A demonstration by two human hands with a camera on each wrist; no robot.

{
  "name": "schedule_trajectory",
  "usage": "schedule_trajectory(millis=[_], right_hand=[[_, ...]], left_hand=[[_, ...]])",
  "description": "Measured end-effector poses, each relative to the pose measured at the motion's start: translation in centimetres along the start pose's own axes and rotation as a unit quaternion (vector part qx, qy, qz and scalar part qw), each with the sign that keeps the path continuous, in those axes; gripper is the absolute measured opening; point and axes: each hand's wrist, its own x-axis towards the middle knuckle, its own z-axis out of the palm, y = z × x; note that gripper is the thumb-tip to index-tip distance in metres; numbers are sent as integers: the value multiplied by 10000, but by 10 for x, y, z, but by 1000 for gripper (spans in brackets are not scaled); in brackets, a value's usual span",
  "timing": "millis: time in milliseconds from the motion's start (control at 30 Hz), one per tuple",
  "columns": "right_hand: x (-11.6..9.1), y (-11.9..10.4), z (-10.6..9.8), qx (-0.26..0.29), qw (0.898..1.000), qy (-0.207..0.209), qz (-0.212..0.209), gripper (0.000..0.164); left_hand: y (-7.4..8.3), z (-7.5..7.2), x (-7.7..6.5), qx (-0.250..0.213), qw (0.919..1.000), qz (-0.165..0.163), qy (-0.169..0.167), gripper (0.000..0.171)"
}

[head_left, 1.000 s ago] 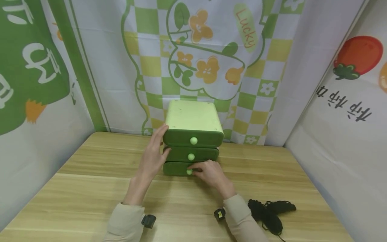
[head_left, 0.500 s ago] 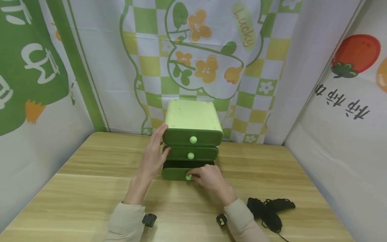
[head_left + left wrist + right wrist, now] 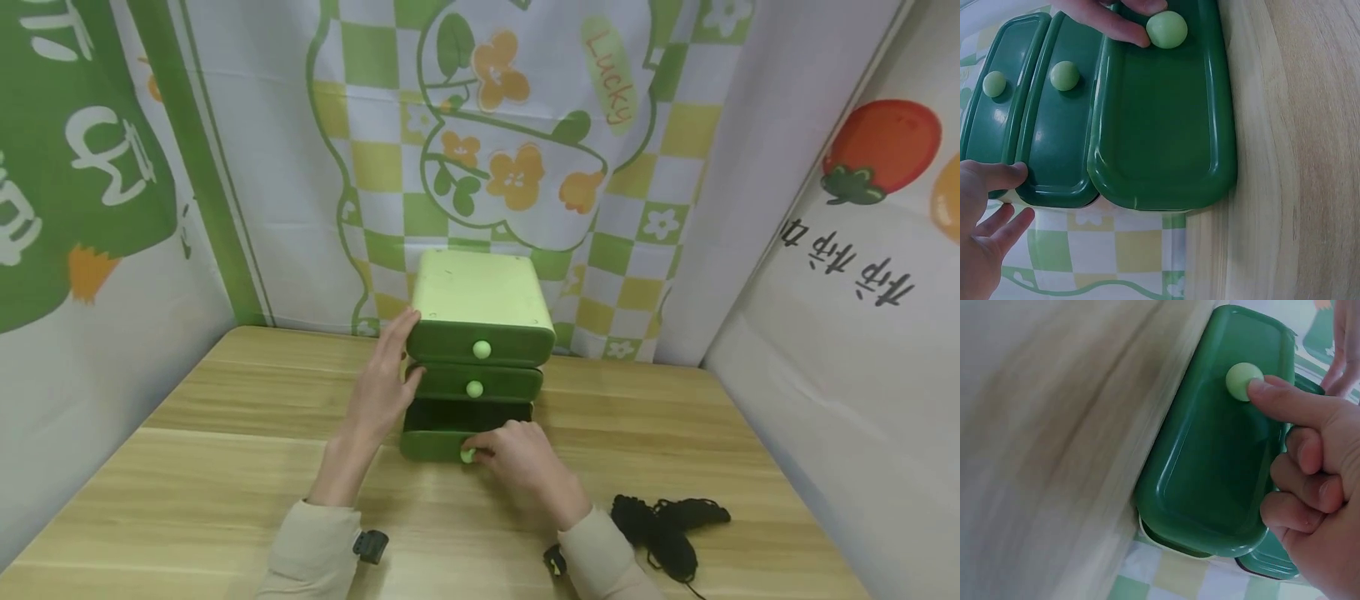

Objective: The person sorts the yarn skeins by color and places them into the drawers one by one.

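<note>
A small green chest of drawers (image 3: 480, 287) stands at the back of the table, pale on top with dark green fronts and round pale knobs. Its bottom drawer (image 3: 431, 446) is pulled partway out, and the part of its inside that shows looks dark. My right hand (image 3: 525, 458) pinches the knob (image 3: 1242, 381) of that drawer between thumb and forefinger, the other fingers curled in. Against the chest's left side rests my left hand (image 3: 375, 396), fingers extended, with the thumb at the edge of the middle drawer (image 3: 1063, 131). The upper two drawers are closed.
Black bundles of cord (image 3: 671, 533) lie on the wooden table (image 3: 225, 500) at the right, beside my right sleeve. A printed curtain (image 3: 375, 167) hangs right behind the chest, and more printed cloth closes in both sides.
The bottom drawer was closed a second ago and has slid out toward me, my right hand moving with its knob. My left hand has stayed at the chest's left side.
</note>
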Motion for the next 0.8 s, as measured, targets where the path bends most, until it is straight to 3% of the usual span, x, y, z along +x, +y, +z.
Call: schedule_trajectory(millis=[533, 800], right_hand=[[-2, -7, -12, -151, 9989, -416, -157, 11], [-8, 8, -39, 410, 9981, -417, -180, 17]], left_hand=[[-2, 2, 0, 19, 9999, 115, 80, 92], [-2, 2, 0, 12, 9999, 146, 88, 91]])
